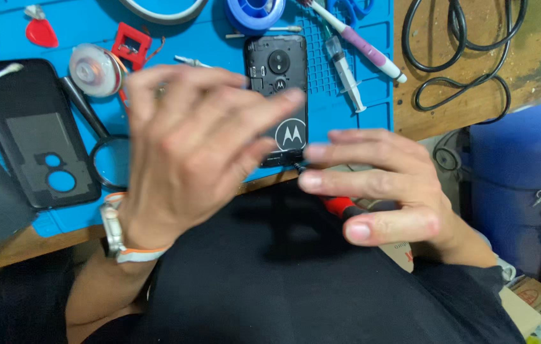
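Blue mat (pixel 353 121) carries our phone (pixel 278 83), back open, lying flat at the mat's near edge, partly behind our hands. Best keep the phone flat on the mat and bring the tool tip down square before turning.

Left hand (pixel 194 153) raised above the phone, palm away, fingers spread and loose, holding nothing.

Right hand (pixel 385 191) beside it, fingers extended; the red screwdriver (pixel 340 205) sits pinched under them, tip toward the phone's lower edge.
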